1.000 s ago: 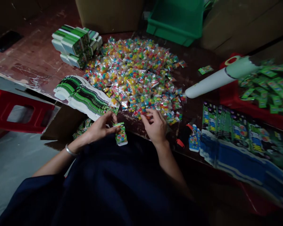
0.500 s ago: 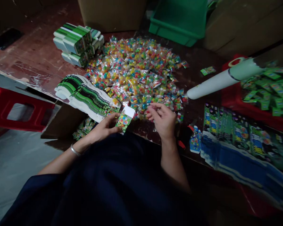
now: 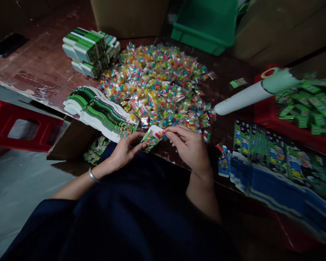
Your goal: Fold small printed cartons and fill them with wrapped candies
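Note:
Between the thumb and fingers of my left hand [image 3: 127, 149] is a small green printed candy box [image 3: 150, 142], its white top flap standing up. My right hand [image 3: 188, 144] pinches a small clear bag of red and orange candies [image 3: 160, 134] at the box's open mouth; how far the bag reaches inside is hard to tell. Just beyond both hands spreads a big heap of clear candy bags [image 3: 157, 87] in many colours. Left of the heap, a fanned row of flat green-and-white cartons [image 3: 97, 108] lies close to my left hand.
Bundled cartons [image 3: 89, 50] stand at the back left, a green bin [image 3: 203, 32] at the back. On the right are a white tube [image 3: 241, 98], a red crate [image 3: 263, 108] of green packs, and fanned blue-green cartons [image 3: 282, 166]. A cardboard box [image 3: 67, 145] sits below the table edge.
My right hand has moved left and brought the candy bag to the box's mouth. The box has shifted slightly right and tilted in my left hand.

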Demonstrator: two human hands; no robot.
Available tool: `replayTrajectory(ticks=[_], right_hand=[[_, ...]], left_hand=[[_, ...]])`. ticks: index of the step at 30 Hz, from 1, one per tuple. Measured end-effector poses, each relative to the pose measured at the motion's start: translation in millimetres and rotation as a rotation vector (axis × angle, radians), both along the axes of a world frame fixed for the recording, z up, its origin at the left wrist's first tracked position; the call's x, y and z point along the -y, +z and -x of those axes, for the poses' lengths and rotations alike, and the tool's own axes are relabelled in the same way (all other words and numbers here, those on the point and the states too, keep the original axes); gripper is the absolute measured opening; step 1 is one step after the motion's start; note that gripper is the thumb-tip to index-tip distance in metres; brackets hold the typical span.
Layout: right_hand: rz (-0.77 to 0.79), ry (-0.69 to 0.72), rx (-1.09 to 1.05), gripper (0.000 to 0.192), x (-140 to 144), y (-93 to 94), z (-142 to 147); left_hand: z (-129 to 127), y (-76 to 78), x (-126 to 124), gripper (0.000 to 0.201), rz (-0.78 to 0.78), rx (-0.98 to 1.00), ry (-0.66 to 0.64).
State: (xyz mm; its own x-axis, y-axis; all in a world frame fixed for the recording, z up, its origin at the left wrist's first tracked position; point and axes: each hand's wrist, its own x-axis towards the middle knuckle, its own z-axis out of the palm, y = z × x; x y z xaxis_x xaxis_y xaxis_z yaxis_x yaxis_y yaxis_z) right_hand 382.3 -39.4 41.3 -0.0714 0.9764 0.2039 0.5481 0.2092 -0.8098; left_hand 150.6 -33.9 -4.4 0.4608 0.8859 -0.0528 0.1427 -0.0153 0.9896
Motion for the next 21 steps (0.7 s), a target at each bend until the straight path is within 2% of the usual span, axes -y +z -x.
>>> replayTrajectory(ticks=[5, 7, 11, 14, 18, 21], right_hand=[[-0.13, -0.09, 0.09, 0.012, 0, -2.7, 12], [-0.172, -0.086, 0.116, 0.007, 1, -5.0, 15], [-0.262, -0.025, 0.173, 0.016, 2, -11.3, 15], [-0.238, -0.063, 0.033, 0.015, 5, -21.6, 15], [-0.109, -0.059, -0.244, 0.019, 14, -41.7, 23], [-0.116, -0.09, -0.277, 0.011, 18, -53.5, 31]], left_hand=[[-5, -1.5, 1, 0.027, -0.065, -0.019, -0.019], [-8, -2.6, 2, 0.026, -0.047, 0.019, -0.011], [-11, -3.5, 3, 0.043, 0.042, 0.19, 0.061], [-13, -1.8, 4, 0.055, 0.051, 0.285, 0.083], [-16, -0.4, 2, 0.042, 0.121, 0.379, 0.022], [-18, -0.5, 1, 0.037, 0.187, 0.405, -0.006]])
